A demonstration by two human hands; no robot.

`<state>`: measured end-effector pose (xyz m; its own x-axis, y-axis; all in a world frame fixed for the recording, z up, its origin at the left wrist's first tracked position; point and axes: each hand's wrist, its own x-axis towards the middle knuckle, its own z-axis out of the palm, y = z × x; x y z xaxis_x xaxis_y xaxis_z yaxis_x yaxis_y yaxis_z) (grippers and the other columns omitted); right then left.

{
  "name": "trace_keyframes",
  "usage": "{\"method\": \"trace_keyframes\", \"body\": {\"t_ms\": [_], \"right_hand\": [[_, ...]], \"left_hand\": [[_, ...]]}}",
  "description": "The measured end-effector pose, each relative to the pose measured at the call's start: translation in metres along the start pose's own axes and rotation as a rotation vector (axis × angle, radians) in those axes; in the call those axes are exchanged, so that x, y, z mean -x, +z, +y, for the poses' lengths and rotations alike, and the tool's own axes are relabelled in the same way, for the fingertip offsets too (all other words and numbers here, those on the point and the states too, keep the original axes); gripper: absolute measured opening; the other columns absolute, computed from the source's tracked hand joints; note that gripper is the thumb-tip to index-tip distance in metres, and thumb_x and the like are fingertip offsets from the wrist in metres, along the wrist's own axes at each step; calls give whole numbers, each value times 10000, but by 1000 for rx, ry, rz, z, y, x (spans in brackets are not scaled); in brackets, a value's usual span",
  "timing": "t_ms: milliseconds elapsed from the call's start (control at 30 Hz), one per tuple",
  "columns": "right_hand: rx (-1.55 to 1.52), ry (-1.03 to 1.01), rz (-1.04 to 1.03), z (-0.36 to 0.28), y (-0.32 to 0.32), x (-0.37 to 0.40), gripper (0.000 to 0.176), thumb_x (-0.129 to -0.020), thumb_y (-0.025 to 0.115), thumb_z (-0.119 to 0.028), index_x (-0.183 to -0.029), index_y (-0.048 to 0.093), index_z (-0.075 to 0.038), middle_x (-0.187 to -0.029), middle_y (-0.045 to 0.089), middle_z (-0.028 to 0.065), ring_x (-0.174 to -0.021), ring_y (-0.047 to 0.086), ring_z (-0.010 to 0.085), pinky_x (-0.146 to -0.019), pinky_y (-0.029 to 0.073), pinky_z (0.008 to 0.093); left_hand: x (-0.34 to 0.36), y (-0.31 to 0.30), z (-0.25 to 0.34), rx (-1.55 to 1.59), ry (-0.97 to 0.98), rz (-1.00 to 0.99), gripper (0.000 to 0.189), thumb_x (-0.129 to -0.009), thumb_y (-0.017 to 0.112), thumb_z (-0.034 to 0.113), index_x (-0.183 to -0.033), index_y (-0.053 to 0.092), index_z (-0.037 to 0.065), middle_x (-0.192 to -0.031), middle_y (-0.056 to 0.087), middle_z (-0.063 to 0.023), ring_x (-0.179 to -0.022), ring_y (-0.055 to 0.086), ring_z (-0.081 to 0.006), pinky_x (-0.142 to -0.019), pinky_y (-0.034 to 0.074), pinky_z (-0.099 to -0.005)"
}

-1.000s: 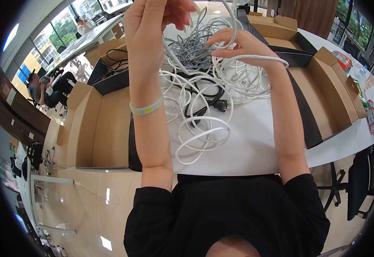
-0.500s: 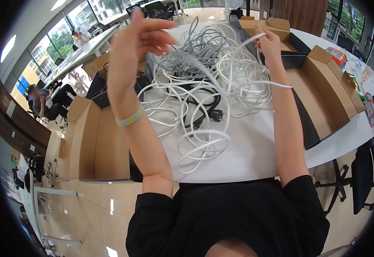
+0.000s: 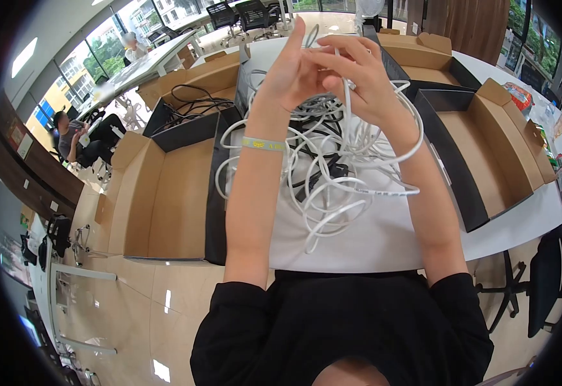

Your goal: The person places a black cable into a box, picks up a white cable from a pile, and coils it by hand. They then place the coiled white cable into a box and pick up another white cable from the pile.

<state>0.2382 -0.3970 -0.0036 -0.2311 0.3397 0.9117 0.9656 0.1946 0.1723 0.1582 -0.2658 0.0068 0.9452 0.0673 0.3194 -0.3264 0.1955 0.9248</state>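
Raised above the middle of the worktop, our two hands are meeting over a tangle of cables. Our right hand is holding the white cable, its fingers bending closely round one strand; a loop of the same colour is passing across our right forearm. Our left hand is turning its palm inward, thumb pointing up; its fingertips are overlapping the right hand, so we cannot tell whether they are gripping anything. Below, more white loops are lying around a black power cord, with grey cable bunching behind. Open cardboard boxes are flanking the tangle, and one at far left is containing black cables.

Handling, as we are judging it: the white cable is looking light and smooth-jacketed, flexible yet springy, its loops tending to spread and snag on neighbours. We are favouring a pinch on a single free strand, or a loose grasp where several turns are running together, without sharp bends.
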Motion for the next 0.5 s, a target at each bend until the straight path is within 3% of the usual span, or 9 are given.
{"method": "trace_keyframes", "body": {"t_ms": [67, 133, 200, 267, 333, 367, 400, 467, 500], "right_hand": [[59, 1, -63, -10, 0, -2, 423, -854, 410, -467, -1002, 635, -141, -1112, 515, 86, -833, 521, 199, -903, 269, 363], [76, -24, -71, -12, 6, 0, 469, -857, 365, -504, -1016, 636, -156, -1195, 466, 99, -867, 509, 192, -908, 263, 378], [72, 29, -74, -12, 10, 2, 506, -846, 361, -532, -1034, 627, -146, -1233, 434, 115, -916, 496, 196, -914, 260, 373], [81, 20, -110, -11, 9, 1, 564, -831, 362, -561, -1105, 584, -121, -1266, 403, 137, -972, 490, 219, -921, 257, 380], [188, 31, -60, -7, 13, 0, 575, -811, 429, -538, -1164, 533, -96, -1287, 388, 135, -986, 491, 238, -931, 248, 410], [186, 120, -134, -6, 16, 4, 523, -765, 555, -439, -1190, 509, -137, -1322, 361, 107, -976, 504, 230, -905, 296, 423], [174, 121, -137, -1, 16, 8, 523, -765, 555, -439, -1190, 509, -137, -1322, 361, 107, -976, 504, 230, -905, 296, 423], [122, 208, -339, 13, 16, 17, 494, -711, 639, -335, -1141, 535, -115, -1336, 354, 85, -950, 524, 241, -859, 362, 392], [171, 141, -300, 16, 15, 18, 440, -705, 658, -251, -1099, 552, -89, -1327, 374, 72, -872, 545, 253, -792, 413, 352]], "left_hand": [[-4, 1, -1, 302, -39, -35, 679, -832, 361, 594, -965, 548, -45, -876, 601, -109, -768, 604, -195, -663, 511, -298], [1, 8, 5, 329, -16, 22, 591, -834, 456, 510, -939, 553, -62, -913, 596, -135, -793, 597, -225, -713, 501, -307], [-2, 7, 3, 419, 43, 197, 446, -817, 522, 471, -856, 582, 30, -795, 600, -62, -724, 580, -166, -646, 490, -268], [-5, -5, 1, 483, 109, 143, 355, -818, 544, 429, -777, 562, 77, -806, 599, -47, -718, 570, -157, -666, 475, -285], [-3, -2, 8, 406, 322, 319, 303, -820, 548, 395, -701, 506, 120, -819, 591, -34, -755, 550, -145, -693, 438, -284], [4, -3, 16, 351, 376, 284, 266, -814, 550, 342, -669, 449, 143, -837, 577, -29, -807, 531, -138, -715, 400, -273], [8, -7, 22, 350, 375, 296, 266, -814, 550, 342, -669, 449, 143, -837, 577, -29, -807, 531, -138, -715, 400, -273], [15, -15, 31, 335, 456, 287, 242, -827, 535, 248, -629, 444, 144, -837, 558, -25, -832, 524, -143, -743, 413, -291], [17, -16, 32, 336, 478, 288, 232, -821, 532, 242, -638, 431, 141, -829, 548, -23, -831, 522, -141, -736, 417, -292]]}}
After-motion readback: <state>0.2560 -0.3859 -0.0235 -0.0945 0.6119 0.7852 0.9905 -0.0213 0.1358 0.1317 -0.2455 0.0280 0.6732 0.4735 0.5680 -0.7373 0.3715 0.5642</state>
